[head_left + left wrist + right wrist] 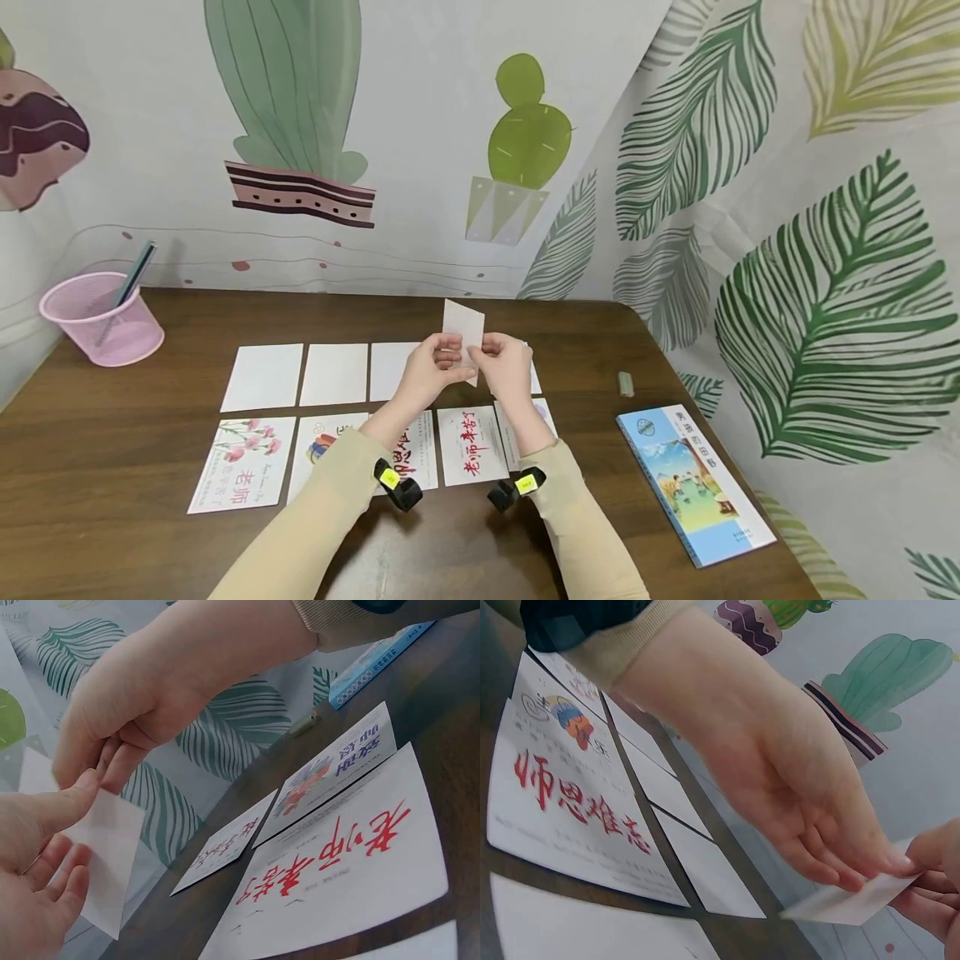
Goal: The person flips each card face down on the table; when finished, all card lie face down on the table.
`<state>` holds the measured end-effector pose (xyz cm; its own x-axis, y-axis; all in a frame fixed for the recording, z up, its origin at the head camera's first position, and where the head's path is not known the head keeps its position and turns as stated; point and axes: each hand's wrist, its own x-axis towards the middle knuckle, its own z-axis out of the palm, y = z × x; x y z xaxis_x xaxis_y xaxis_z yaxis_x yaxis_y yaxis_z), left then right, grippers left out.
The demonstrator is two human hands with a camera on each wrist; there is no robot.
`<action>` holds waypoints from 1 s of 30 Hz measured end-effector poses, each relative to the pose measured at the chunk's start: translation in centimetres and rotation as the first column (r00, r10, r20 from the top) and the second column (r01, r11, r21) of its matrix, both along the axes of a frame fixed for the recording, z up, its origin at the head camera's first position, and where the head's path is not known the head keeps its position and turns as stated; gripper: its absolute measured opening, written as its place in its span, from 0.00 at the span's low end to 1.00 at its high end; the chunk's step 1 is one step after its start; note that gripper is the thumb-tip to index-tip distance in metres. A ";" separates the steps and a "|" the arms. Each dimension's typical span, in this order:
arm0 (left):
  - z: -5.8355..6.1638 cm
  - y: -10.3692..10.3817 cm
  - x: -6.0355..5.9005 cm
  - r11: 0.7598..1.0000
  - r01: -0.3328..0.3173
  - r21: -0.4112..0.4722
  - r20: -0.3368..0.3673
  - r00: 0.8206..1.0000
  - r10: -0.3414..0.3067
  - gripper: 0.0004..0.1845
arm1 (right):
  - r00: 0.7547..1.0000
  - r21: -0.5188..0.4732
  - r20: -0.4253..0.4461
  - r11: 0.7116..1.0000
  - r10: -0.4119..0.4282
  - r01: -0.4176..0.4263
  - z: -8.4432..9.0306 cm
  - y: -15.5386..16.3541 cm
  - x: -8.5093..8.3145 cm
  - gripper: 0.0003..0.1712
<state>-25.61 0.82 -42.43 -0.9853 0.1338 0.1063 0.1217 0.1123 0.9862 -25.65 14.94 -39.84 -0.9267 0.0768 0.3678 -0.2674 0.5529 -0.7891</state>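
Note:
A small white card [465, 323] is held up above the table between both hands. My left hand [426, 375] grips its left side, thumb toward the right and fingers curled. From the right, my right hand [508, 367] pinches the card's edge between thumb and fingers. In the right wrist view the card [847, 901] is tilted and seen at a low angle. Below the hands lie a blank white card [333, 375] in the back row and a printed card with red writing [472, 446] in the front row. The forearms partly cover several cards.
On the right lie a blue book [693, 487] with an illustrated cover and a small eraser-like block [626, 383]. A pink mesh pen cup [105, 321] with pens stands at the back left. The patterned wall [420, 242] rises behind the brown table [600, 350].

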 end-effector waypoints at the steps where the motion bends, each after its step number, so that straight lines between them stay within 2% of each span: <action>1: 0.1 -0.1 0.0 1.000 0.006 -0.009 0.004 1.000 -0.006 0.31 | 1.000 0.013 0.002 1.000 -0.004 0.004 0.1 0.3 -0.2 0.09; 4: 0.2 -0.7 -0.4 1.000 0.011 -0.029 0.018 1.000 -0.010 0.30 | 1.000 0.026 0.029 1.000 -0.001 0.001 0.2 1.3 -1.0 0.09; 8: 0.0 -1.7 -1.1 0.998 -0.044 -0.042 0.053 0.998 0.046 0.28 | 0.988 -0.043 0.146 0.998 0.059 -0.054 0.0 3.0 -2.5 0.11; 11: -0.4 -2.4 -1.7 0.996 -0.065 -0.058 0.099 0.993 0.071 0.28 | 0.950 -0.141 0.268 0.982 0.160 -0.126 -0.4 4.0 -3.3 0.13; 13: -0.6 -2.7 -2.0 0.996 -0.048 -0.076 0.136 0.989 0.058 0.28 | 0.915 -0.194 0.334 0.966 0.227 -0.169 -0.7 4.4 -3.6 0.14; 16: -0.9 -2.6 -2.5 0.992 -0.007 -0.124 0.184 0.982 0.030 0.29 | 0.870 -0.238 0.382 0.942 0.313 -0.235 -1.1 4.7 -3.9 0.15; 20: -1.1 -2.2 -2.9 0.983 0.001 -0.184 0.223 0.974 0.041 0.30 | 0.836 -0.238 0.419 0.931 0.354 -0.275 -1.6 4.6 -4.2 0.14; 23: -1.3 -1.9 -3.0 0.974 -0.020 -0.226 0.226 0.971 0.073 0.30 | 0.833 -0.181 0.457 0.950 0.312 -0.256 -2.1 4.5 -4.6 0.15; 25: -1.3 -1.9 -3.1 0.964 -0.030 -0.264 0.219 0.972 0.090 0.29 | 0.842 -0.117 0.474 0.967 0.256 -0.228 -2.2 4.4 -4.7 0.16; 30: -1.3 -1.7 -3.2 0.935 -0.044 -0.353 0.168 0.980 0.110 0.27 | 0.861 -0.038 0.479 0.984 0.171 -0.174 -2.6 4.5 -5.1 0.20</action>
<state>-28.84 -0.91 -43.76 -0.9920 0.0528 -0.1149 -0.0789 0.4517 0.8887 -30.71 19.39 -42.44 -0.9870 -0.1013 -0.1247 0.0509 0.5388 -0.8409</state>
